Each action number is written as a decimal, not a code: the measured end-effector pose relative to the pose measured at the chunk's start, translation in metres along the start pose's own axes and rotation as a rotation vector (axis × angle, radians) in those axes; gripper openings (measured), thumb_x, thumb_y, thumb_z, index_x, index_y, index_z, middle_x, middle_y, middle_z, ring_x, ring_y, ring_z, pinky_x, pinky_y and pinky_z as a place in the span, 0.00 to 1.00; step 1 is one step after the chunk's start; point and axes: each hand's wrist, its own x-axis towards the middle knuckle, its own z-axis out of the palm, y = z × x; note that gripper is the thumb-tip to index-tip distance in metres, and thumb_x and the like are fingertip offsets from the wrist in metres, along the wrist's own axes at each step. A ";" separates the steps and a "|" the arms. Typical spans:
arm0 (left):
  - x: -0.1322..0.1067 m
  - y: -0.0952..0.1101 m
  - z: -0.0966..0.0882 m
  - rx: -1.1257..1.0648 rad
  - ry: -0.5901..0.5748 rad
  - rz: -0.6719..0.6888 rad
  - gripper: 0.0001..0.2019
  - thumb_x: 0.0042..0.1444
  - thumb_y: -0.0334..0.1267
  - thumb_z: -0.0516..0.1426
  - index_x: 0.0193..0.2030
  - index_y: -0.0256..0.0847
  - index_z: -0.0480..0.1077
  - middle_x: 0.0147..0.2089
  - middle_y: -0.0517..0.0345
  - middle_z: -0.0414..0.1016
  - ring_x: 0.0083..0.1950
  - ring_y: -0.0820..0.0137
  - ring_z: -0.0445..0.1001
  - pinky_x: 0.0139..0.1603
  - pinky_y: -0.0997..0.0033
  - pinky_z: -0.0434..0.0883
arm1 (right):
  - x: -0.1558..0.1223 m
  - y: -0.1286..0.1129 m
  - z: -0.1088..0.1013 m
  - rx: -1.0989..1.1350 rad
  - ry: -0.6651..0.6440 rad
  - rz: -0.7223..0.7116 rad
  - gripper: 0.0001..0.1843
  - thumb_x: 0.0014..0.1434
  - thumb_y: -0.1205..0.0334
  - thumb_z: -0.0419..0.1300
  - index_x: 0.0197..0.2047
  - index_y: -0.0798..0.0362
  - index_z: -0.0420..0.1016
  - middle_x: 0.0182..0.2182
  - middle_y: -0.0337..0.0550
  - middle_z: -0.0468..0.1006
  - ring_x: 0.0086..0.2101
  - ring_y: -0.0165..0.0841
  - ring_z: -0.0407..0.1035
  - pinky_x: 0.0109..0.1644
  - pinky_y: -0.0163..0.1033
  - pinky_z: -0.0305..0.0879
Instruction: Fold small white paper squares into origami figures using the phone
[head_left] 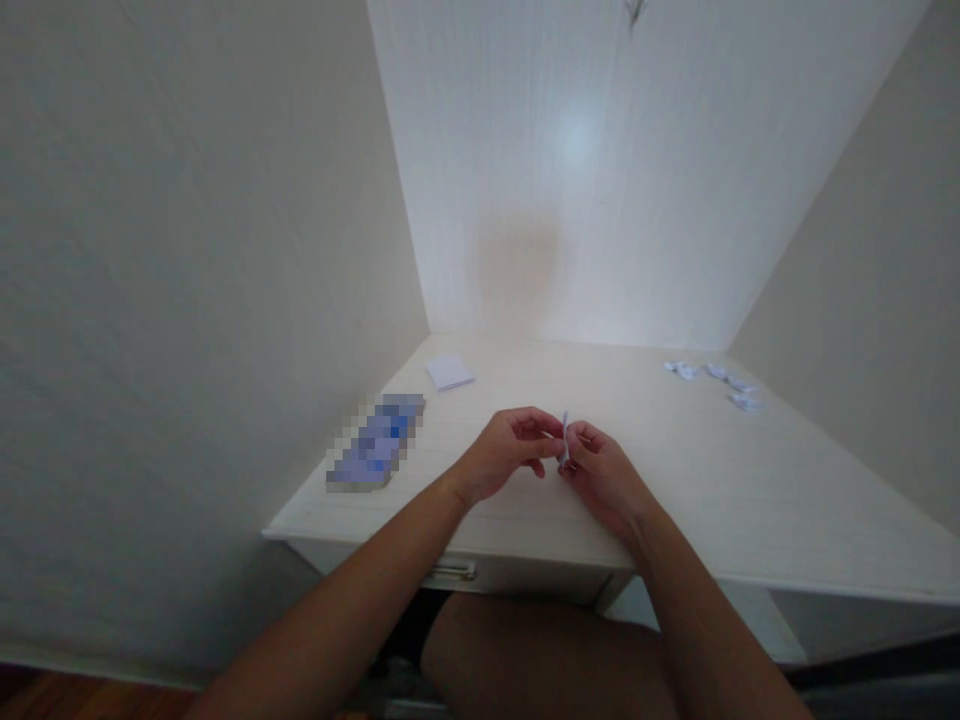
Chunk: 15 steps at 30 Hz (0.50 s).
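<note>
Between my two hands, above the front middle of the desk, is a small piece of folded white paper, seen nearly edge-on. My left hand pinches its left side with thumb and fingertips. From the other side my right hand grips it, fingers curled and closed. The fingers cover the paper's lower part, so its exact folds do not show. Beyond my left hand lies a flat square stack of white paper. Several small folded white paper pieces lie in a loose group at the back right.
A pixelated blue-grey rectangular object lies at the desk's left edge. The pale desk is bounded by walls at the left, back and right. Below its front edge is a drawer with a metal handle.
</note>
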 end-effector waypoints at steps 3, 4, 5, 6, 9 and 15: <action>-0.001 0.002 0.001 -0.007 0.002 0.014 0.15 0.47 0.38 0.72 0.38 0.36 0.75 0.34 0.56 0.78 0.32 0.73 0.76 0.25 0.77 0.70 | 0.000 0.002 -0.002 -0.005 -0.004 0.012 0.16 0.52 0.50 0.74 0.29 0.49 0.74 0.26 0.34 0.69 0.27 0.29 0.57 0.32 0.37 0.53; -0.001 0.002 0.002 -0.010 0.002 0.018 0.15 0.47 0.38 0.72 0.38 0.36 0.74 0.34 0.57 0.78 0.32 0.73 0.76 0.25 0.77 0.70 | 0.000 0.002 -0.002 -0.007 -0.007 0.014 0.15 0.53 0.51 0.74 0.29 0.49 0.74 0.26 0.34 0.69 0.27 0.29 0.57 0.32 0.37 0.53; -0.001 0.002 0.002 -0.014 0.000 0.021 0.15 0.47 0.38 0.72 0.37 0.36 0.73 0.34 0.57 0.78 0.32 0.73 0.75 0.25 0.78 0.70 | 0.000 0.002 -0.002 -0.008 -0.011 0.012 0.15 0.53 0.51 0.73 0.29 0.49 0.75 0.26 0.34 0.69 0.27 0.29 0.57 0.33 0.37 0.53; -0.001 0.002 0.002 -0.018 -0.003 0.025 0.15 0.47 0.37 0.72 0.37 0.36 0.72 0.33 0.58 0.78 0.31 0.73 0.75 0.24 0.78 0.69 | -0.001 0.002 -0.002 -0.007 -0.017 0.008 0.14 0.53 0.51 0.73 0.30 0.49 0.75 0.27 0.35 0.69 0.28 0.29 0.57 0.33 0.37 0.54; -0.001 0.001 0.003 -0.026 -0.020 0.036 0.16 0.48 0.37 0.71 0.36 0.37 0.70 0.32 0.59 0.77 0.29 0.75 0.74 0.22 0.79 0.68 | -0.002 0.001 0.000 -0.007 -0.034 0.003 0.13 0.55 0.51 0.72 0.31 0.49 0.76 0.27 0.35 0.70 0.28 0.29 0.58 0.34 0.37 0.55; -0.001 0.003 0.005 -0.035 -0.039 0.065 0.19 0.46 0.37 0.72 0.35 0.37 0.67 0.30 0.62 0.74 0.26 0.77 0.70 0.21 0.79 0.65 | -0.004 0.000 0.003 -0.009 -0.079 0.022 0.12 0.58 0.51 0.69 0.32 0.49 0.77 0.29 0.37 0.74 0.29 0.31 0.62 0.36 0.38 0.58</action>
